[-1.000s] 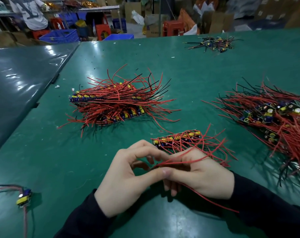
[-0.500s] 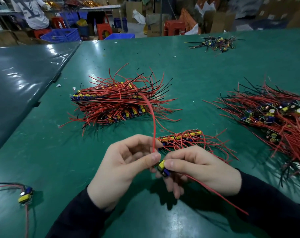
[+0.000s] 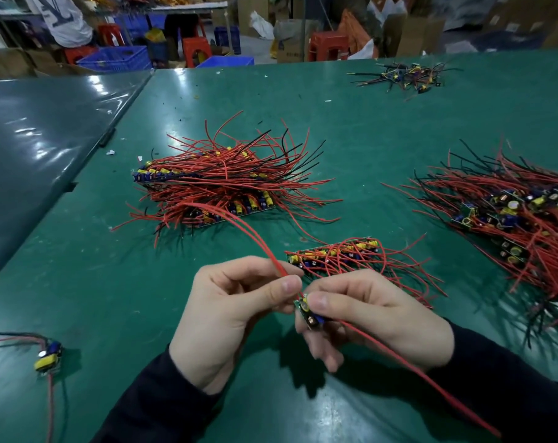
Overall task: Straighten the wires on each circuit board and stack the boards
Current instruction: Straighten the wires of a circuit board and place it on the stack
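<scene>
The right hand pinches a small circuit board above the green table, while the left hand pinches its red wires near their base. The board appears light and rigid, with delicate components; the wires appear soft and pliable. Holding the board by its edges seems best.

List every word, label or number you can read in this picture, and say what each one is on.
None can be read.
Cardboard box behind the table: dark print, too blurred to read.
White shirt on the person at the back: large dark marks, cut off and unreadable.
Circuit board held in both hands: any markings are too small to make out.
</scene>
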`<state>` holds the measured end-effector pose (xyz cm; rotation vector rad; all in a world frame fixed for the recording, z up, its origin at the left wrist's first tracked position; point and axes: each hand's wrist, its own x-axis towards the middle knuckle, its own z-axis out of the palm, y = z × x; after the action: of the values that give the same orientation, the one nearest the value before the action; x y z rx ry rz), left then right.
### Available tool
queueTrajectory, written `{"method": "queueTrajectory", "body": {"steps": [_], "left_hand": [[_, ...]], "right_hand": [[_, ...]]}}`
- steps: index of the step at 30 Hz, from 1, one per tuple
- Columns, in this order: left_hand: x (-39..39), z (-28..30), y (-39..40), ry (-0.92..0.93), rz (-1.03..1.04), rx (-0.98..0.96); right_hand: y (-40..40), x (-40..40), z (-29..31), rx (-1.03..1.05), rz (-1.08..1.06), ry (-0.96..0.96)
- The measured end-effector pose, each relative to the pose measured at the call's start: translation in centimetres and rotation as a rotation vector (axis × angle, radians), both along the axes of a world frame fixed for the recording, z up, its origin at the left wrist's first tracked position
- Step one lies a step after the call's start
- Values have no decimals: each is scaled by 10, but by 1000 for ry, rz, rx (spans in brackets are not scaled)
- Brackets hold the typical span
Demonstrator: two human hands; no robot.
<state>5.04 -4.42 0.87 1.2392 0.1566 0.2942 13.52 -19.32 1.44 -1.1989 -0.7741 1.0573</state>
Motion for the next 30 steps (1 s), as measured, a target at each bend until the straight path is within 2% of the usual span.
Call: {"method": "queueTrajectory", "body": {"steps": [5,7,11,14,19,30], "left_hand": [[1,-3,-8,6,238,78],[1,-4,-11,14,267,141],[3,-2,-7,32,155,46],[2,0,-5,40,84,-27],[2,-5,-12,48,179,53],[3,-6,-9,50,185,93]], "right_hand": [[3,-7,-10,-39,-137,-240],[3,-7,-11,-70,-156,-292],[3,-6,-6,-55,-116,-178],[1,-6,-2,-61,-77,-167],[2,-8,-3,-109,-77,-232],[3,-10,-5,-157,-48,-200]]}}
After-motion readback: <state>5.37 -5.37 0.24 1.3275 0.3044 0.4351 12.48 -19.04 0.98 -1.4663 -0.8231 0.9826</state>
